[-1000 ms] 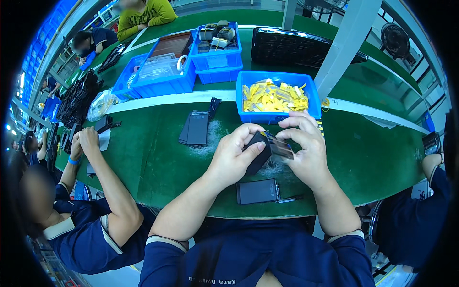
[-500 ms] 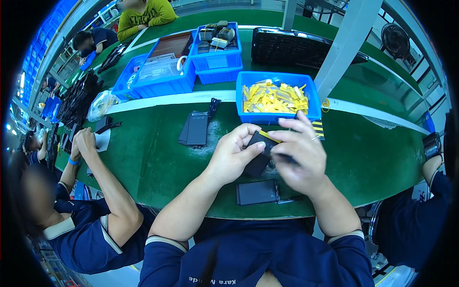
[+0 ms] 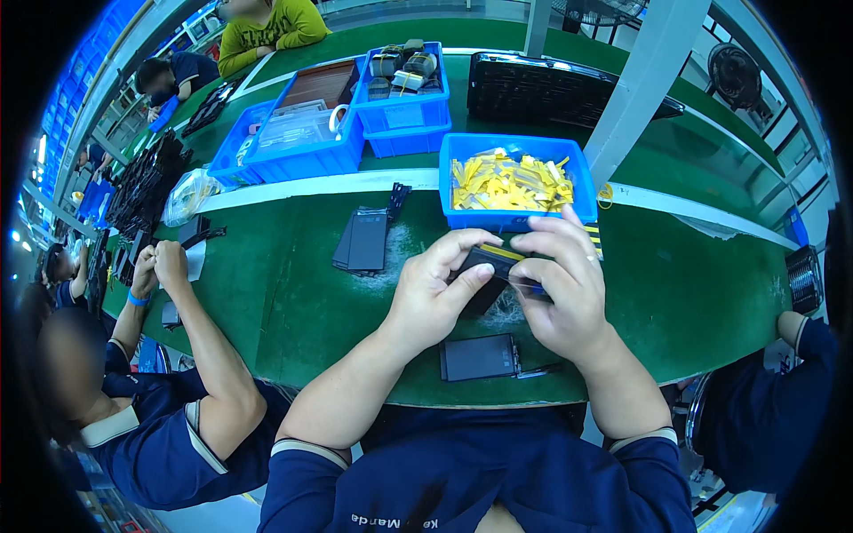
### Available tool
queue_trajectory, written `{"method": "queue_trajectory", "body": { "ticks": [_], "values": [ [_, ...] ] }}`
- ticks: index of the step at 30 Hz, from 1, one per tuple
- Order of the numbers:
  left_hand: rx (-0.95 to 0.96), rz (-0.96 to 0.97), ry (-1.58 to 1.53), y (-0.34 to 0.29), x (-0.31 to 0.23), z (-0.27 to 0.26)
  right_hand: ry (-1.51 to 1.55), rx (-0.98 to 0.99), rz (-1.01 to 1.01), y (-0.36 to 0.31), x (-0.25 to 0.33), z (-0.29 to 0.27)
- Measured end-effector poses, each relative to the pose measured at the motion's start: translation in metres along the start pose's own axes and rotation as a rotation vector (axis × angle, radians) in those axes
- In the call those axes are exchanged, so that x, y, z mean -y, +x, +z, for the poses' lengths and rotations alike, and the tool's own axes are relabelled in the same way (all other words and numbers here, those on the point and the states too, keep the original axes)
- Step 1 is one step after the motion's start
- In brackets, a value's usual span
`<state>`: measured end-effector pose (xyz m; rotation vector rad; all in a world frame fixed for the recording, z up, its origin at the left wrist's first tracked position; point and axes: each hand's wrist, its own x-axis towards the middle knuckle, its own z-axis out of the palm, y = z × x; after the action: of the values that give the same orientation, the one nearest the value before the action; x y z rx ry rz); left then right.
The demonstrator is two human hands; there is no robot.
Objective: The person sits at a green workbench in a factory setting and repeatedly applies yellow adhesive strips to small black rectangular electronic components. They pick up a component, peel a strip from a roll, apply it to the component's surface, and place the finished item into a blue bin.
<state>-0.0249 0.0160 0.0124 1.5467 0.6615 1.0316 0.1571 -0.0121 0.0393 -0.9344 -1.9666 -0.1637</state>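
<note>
My left hand [image 3: 435, 289] grips a flat black battery [image 3: 484, 295] between thumb and fingers, tilted above the table. A yellow strip [image 3: 499, 252] lies along its upper edge. At its right edge, the thumb and forefinger of my right hand [image 3: 566, 289] pinch the battery's corner; the other fingers are raised. Something thin and shiny shows by the right fingertips, too small to make out. A second flat black battery [image 3: 478, 357] with a thin lead at its right end lies near the table's front edge. Farther left sits a small stack of the same batteries [image 3: 364, 242].
A blue bin [image 3: 515, 218] of yellow strips stands just beyond my hands. Other blue bins [image 3: 302, 162] are at the back left. A white post [image 3: 644, 98] rises at the right. Co-workers sit at both sides; the left one's hands [image 3: 164, 266] are on the table.
My right hand has come in closer to the battery and its fingers have settled at the right edge. The battery is tipped so its yellow-edged end shows more.
</note>
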Motion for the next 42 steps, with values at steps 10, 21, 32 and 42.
{"method": "queue_trajectory", "body": {
  "ticks": [10, 21, 32, 42],
  "values": [
    [-0.111, 0.002, -0.073, -0.004, 0.012, 0.011, -0.158, -0.079, -0.106, -0.009, -0.001, 0.007],
    [-0.169, 0.052, 0.37, -0.008, 0.003, 0.017, -0.014, -0.071, 0.126, -0.011, -0.007, 0.012],
    [-0.472, 0.013, 0.505, 0.017, 0.026, -0.047, 0.11, 0.025, 0.251, -0.01, -0.003, 0.01],
    [-0.139, -0.002, 0.303, 0.004, 0.009, -0.005, -0.019, -0.066, 0.023, -0.01, -0.011, 0.019]
  ]
}}
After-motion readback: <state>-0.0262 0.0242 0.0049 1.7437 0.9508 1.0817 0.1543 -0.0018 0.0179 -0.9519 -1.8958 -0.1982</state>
